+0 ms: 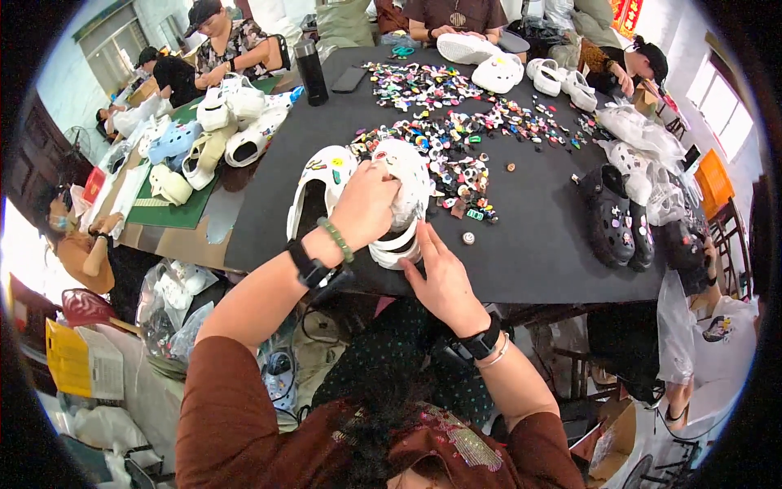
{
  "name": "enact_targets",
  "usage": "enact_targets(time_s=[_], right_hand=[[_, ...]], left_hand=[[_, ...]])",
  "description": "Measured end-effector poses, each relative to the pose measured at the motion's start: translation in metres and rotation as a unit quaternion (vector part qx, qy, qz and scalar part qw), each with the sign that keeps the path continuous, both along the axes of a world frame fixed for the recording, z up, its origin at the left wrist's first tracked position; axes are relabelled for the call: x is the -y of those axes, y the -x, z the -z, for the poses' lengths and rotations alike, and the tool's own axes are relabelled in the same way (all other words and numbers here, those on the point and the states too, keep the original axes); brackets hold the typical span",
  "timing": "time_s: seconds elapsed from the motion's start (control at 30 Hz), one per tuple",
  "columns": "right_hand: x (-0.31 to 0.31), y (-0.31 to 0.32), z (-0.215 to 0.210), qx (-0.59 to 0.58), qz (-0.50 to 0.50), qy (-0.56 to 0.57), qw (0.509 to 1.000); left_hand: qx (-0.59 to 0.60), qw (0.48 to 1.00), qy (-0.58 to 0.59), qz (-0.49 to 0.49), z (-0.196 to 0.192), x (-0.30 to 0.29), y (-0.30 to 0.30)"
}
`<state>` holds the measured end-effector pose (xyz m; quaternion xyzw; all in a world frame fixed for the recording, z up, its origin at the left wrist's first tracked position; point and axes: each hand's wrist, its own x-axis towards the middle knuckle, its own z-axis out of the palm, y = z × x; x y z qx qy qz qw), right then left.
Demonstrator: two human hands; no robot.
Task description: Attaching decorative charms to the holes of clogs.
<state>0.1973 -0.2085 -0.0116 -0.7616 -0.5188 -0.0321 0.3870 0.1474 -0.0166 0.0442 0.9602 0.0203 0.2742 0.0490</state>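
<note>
Black worktop (529, 253), white clog (415, 173) — left hand (366, 202) and right hand (444, 281) both on it.

The worktop stretched out ahead of both hands, a broad scatter of colourful charms (460, 163) lying beyond them. Well to the right of the right hand sat a pair of black clogs (611, 220). The white clog was under the left hand, which grasped it around the opening, fingertips partly hidden; a decorated clog (334, 160), also white, stood just left of that hand. The right hand was unclenched, its fingers extended against the heel end — and a round charm (468, 238) lay near its fingertips, to their right.
</note>
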Motion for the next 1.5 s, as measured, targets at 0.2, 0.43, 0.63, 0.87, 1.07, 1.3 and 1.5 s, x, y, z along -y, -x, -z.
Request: enact_targets(time_s=[0.2, 0.43, 0.63, 0.87, 1.07, 1.3, 1.5], right_hand=[[0.002, 0.007, 0.0, -0.054, -0.004, -0.021, 0.998], [-0.007, 0.04, 0.002, -0.066, -0.115, 0.0, 0.991], [-0.03, 0.082, 0.018, -0.095, -0.2, 0.08, 0.972], [-0.029, 0.085, 0.034, -0.044, -0.179, 0.07, 0.98], [-0.02, 0.09, 0.042, -0.049, -0.207, 0.06, 0.975], [-0.011, 0.089, 0.022, -0.059, -0.182, 0.047, 0.98], [-0.005, 0.082, 0.008, -0.04, -0.245, -0.009, 0.969]], left_hand=[[0.15, 0.973, 0.091, -0.15, -0.008, -0.023, 0.048], [-0.113, 0.945, 0.187, -0.244, -0.021, -0.06, 0.071], [-0.1, 0.959, 0.165, -0.21, 0.013, -0.096, 0.065], [-0.014, 0.966, 0.2, -0.161, 0.032, -0.074, 0.069], [0.063, 0.971, 0.193, -0.127, 0.025, -0.055, 0.09], [0.099, 0.979, 0.159, -0.086, 0.001, -0.001, 0.109], [0.049, 0.995, 0.073, -0.044, -0.008, 0.008, 0.107]])
